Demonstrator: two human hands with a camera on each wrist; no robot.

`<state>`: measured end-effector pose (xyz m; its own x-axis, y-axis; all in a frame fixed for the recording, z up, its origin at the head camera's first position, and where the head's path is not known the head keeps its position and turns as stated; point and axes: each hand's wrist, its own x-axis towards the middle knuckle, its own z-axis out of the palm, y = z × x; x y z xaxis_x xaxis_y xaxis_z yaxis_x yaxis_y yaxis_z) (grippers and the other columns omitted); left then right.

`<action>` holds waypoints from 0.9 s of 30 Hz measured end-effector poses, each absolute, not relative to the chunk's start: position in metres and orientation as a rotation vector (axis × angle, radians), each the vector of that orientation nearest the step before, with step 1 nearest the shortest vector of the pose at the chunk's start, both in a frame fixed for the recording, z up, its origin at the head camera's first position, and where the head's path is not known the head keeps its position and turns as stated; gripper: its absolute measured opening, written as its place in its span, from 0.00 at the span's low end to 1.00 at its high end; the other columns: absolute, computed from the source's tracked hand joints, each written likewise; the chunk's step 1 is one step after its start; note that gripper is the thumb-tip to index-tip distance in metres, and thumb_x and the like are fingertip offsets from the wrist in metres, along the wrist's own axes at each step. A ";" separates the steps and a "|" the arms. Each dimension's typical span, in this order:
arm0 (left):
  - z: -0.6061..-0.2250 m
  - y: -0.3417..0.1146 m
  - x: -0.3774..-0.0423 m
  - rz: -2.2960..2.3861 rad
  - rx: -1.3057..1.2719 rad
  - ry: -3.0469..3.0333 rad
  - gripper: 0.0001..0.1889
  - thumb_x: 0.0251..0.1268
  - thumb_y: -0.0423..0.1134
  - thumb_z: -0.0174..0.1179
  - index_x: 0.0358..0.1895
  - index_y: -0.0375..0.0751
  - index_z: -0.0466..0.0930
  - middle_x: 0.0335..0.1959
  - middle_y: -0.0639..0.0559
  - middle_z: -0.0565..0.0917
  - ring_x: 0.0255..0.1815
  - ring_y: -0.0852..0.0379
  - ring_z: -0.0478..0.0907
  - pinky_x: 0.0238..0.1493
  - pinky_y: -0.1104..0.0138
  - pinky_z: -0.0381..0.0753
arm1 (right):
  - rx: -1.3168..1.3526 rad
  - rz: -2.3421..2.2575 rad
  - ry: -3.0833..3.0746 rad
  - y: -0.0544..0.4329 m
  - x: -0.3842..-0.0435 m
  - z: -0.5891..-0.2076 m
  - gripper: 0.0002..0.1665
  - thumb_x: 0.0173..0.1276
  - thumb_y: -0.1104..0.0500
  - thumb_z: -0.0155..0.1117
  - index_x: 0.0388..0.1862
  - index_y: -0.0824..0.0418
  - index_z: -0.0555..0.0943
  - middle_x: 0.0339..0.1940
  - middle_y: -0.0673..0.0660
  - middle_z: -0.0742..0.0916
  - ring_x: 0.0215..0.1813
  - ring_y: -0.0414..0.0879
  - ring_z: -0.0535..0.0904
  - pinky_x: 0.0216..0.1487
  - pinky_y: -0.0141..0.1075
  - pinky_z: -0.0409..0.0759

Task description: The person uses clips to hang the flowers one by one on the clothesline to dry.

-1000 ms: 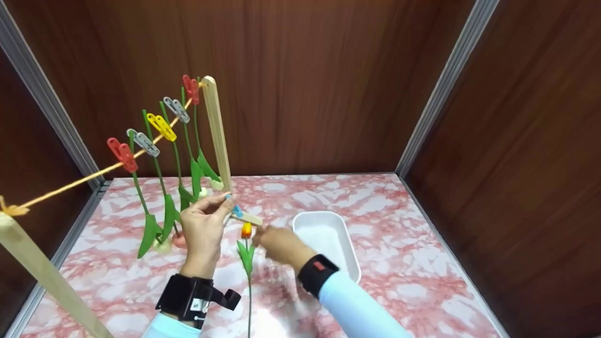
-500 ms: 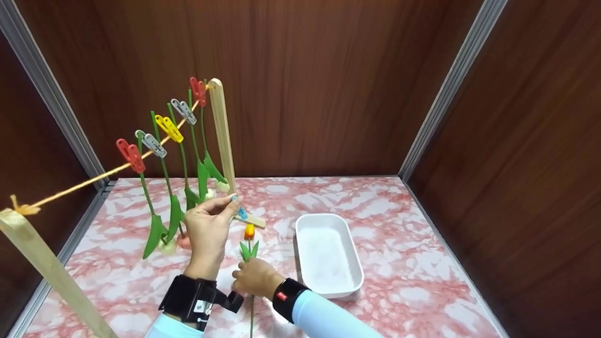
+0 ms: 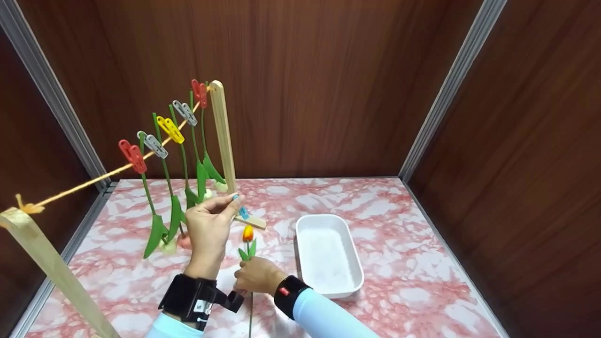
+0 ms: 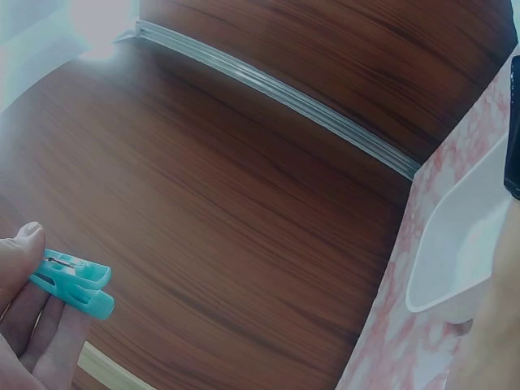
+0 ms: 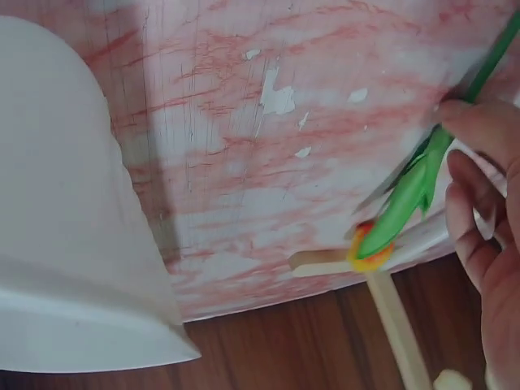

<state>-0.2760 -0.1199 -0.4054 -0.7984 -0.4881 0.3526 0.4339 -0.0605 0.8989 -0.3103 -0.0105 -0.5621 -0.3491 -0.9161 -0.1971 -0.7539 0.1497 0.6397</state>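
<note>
My left hand [image 3: 209,232] pinches a light-blue clothespin [image 4: 77,284] between thumb and fingers, up in the air near the far wooden post. In the right wrist view, the thumb and fingers of my right hand [image 5: 487,191] pinch the green stem of an artificial tulip [image 5: 406,203] just below its leaves. The orange-yellow bloom [image 3: 248,233] points away from me in the head view, and the stem runs back toward the near edge. My right hand [image 3: 259,276] covers part of that stem.
A yellow cord [image 3: 89,182] runs between two wooden posts [image 3: 223,136] on the left. Several clothespins, such as a yellow one [image 3: 170,130], hold flower stems upside down on it. A white tray [image 3: 328,258] stands right of my hands on the marbled tabletop [image 3: 404,263].
My right hand has come toward me from beside the bloom to the stem and taken hold of it. The bloom has shifted slightly. My left hand keeps the clothespin at about the same place.
</note>
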 end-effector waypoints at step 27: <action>-0.322 -0.148 -0.248 -1.744 0.009 -1.520 0.07 0.54 0.30 0.82 0.34 0.32 0.93 0.30 0.47 0.91 0.28 0.58 0.87 0.30 0.72 0.84 | 1.271 1.424 -2.365 0.023 -0.354 -0.482 0.04 0.76 0.68 0.61 0.43 0.64 0.83 0.37 0.52 0.86 0.38 0.38 0.79 0.42 0.31 0.81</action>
